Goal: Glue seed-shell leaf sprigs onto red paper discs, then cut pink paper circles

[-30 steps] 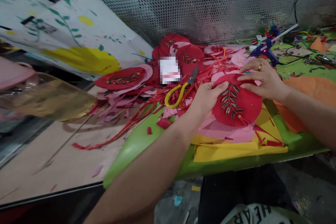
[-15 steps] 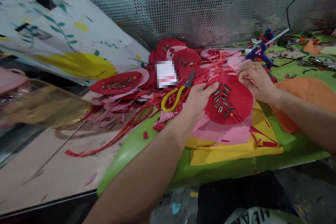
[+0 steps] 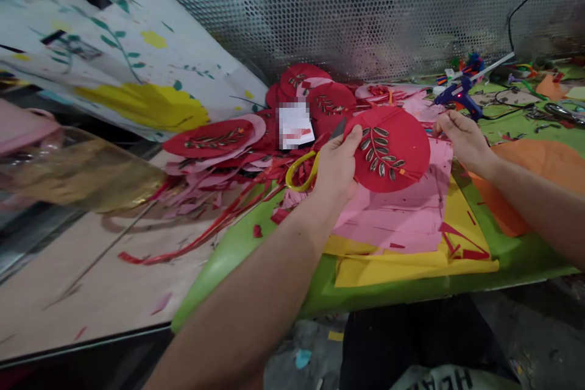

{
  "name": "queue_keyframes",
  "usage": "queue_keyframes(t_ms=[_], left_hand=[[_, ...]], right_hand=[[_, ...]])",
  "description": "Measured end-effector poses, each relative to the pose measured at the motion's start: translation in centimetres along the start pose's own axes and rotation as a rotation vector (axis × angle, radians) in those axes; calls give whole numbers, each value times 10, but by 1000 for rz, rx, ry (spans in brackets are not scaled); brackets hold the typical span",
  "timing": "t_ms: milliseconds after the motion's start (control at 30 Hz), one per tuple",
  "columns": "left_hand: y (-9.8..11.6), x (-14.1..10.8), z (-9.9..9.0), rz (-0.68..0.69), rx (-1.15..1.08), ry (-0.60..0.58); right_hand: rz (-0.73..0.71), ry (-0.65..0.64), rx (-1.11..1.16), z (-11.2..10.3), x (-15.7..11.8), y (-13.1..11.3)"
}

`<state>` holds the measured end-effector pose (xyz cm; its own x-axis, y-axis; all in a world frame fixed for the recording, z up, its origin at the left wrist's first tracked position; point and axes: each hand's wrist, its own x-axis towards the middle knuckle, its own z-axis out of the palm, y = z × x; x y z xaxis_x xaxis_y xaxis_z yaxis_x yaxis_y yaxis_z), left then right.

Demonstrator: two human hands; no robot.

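Note:
My left hand (image 3: 337, 161) grips the left edge of a red disc (image 3: 409, 149) that carries a dark leaf-sprig decoration. The disc is tilted above pink sheets (image 3: 402, 222). To its right, my right hand (image 3: 464, 137) is apart from the disc, its fingers pinched together; whatever they hold, if anything, is too small to make out. Yellow-handled scissors (image 3: 300, 172) lie partly hidden behind my left hand. More red discs with sprigs (image 3: 212, 139) are piled at the left, on pink and red scraps.
A blue glue gun (image 3: 461, 96) stands at the back right with a cord. Orange sheets (image 3: 525, 177) lie under my right forearm. Yellow paper (image 3: 411, 269) lines the front. A perforated metal panel (image 3: 292, 18) rises behind the green table surface (image 3: 228, 274).
My left hand has lifted and tilted the red disc up and slightly left. My right hand has moved away from the disc's edge to the right. The view has shifted slightly.

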<state>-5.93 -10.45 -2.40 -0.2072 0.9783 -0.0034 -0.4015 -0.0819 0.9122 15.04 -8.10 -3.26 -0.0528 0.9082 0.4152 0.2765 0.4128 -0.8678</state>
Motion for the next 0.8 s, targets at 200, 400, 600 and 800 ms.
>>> queue_keyframes(t_ms=[200, 400, 600, 800], left_hand=[[1, 5, 1, 101, -16, 38], [2, 4, 1, 116, -71, 7], [4, 7, -2, 108, -34, 41], [10, 11, -4, 172, -60, 105]], right_hand=[[192, -296, 198, 6, -11, -15], [342, -551, 206, 14, -20, -25], [338, -502, 126, 8, -16, -21], [387, -277, 52, 3, -6, -21]])
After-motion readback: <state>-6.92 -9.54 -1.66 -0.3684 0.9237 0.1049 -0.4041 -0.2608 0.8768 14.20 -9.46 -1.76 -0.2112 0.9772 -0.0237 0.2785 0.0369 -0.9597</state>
